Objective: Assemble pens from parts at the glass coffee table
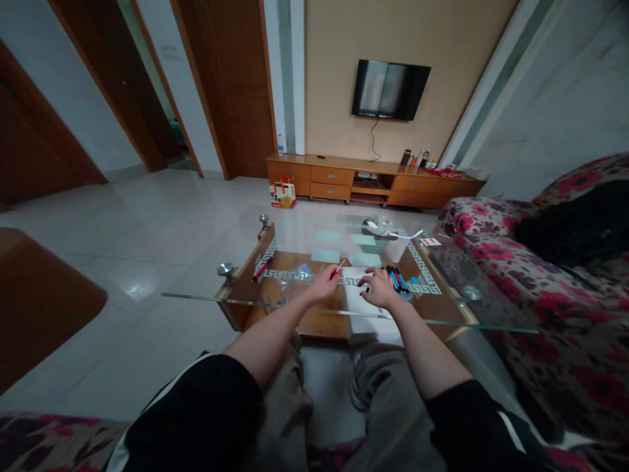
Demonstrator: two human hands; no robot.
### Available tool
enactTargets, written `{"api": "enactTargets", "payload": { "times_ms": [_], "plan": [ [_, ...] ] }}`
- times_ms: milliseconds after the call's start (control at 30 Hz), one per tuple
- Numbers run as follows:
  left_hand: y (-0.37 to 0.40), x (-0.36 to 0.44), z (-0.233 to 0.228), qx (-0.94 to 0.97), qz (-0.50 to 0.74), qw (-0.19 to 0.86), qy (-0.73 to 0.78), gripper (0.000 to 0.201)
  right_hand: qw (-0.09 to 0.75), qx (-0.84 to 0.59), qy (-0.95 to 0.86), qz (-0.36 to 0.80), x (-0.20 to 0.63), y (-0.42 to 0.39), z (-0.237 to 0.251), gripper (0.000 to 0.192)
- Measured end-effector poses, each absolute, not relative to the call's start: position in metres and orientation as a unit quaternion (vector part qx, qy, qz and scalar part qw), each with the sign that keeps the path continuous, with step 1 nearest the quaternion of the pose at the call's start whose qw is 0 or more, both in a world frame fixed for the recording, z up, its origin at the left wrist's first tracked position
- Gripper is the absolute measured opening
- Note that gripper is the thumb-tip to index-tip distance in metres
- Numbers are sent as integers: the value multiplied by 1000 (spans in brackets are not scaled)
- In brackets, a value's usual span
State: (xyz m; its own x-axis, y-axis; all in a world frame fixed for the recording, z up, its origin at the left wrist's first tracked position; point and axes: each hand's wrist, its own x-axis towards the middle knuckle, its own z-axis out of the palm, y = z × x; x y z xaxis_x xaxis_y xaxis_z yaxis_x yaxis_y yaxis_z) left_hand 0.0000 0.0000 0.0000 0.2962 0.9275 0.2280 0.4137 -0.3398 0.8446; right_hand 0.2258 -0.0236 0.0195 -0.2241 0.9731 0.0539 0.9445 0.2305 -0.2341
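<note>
Above the bench (297, 237), we pinch the red tool (335, 273) in the left hand (324, 284); the right hand (379, 287), fingers spread, is just beside the pens (399, 279). We judge the tool light, stiff and slightly slippery; we grip its red end.

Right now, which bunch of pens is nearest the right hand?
The bunch with blue pens, right beside the right hand. The other bunch, red and black, lies off to the left.

Glass worktop (423, 265); markers (397, 278) lie on it in a row; red-and-black pen (262, 269) left of the markers; card (431, 242) beyond them.
</note>
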Motion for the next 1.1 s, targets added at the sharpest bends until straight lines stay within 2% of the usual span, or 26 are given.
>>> {"api": "enactTargets", "payload": {
  "times_ms": [267,367,500,600,867,1100],
  "plan": [
    [3,-1,-7,726,371,360,453,24,95,-605,-787,77,224,-21,13,11],
    [4,-2,-9,728,374,365,444,21,151,-597,-785,71,224,-17,13,7],
    [5,-1,-13,719,392,385,425,22,300,-557,-771,69,223,-13,17,10],
    [5,-1,-14,706,403,410,413,22,371,-536,-755,76,222,-13,20,11],
    [4,-1,-11,717,414,407,385,14,452,-540,-704,96,217,-16,23,19],
    [1,-2,-5,726,412,385,392,10,454,-524,-716,83,216,-17,23,20]
  ]
}}
